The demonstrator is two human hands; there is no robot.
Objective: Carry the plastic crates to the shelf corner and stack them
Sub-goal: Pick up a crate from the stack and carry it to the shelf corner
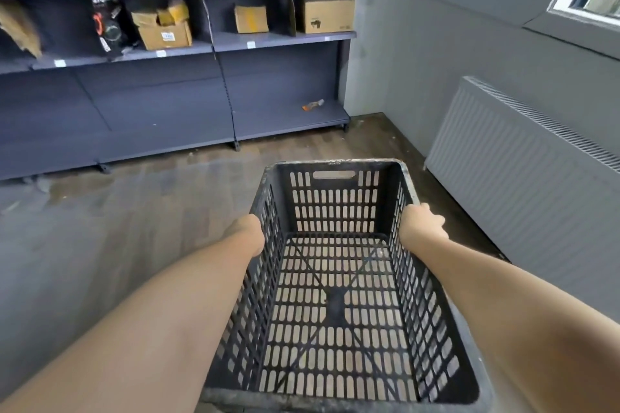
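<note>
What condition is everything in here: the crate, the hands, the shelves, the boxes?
Black slotted plastic crate: empty, carried.
Left hand: gripping the crate's left wall.
Right hand: gripping its right rim.
Grey metal shelving: bottom shelf nearly bare.
Brown cardboard boxes: shelved, some open.

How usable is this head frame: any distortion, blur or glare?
Head view: wide-angle bending curves the shelf edges and radiator; boxes at the top edge are smeared; the crate and both hands, left and right, are sharp; light is even, with no glare.
</note>
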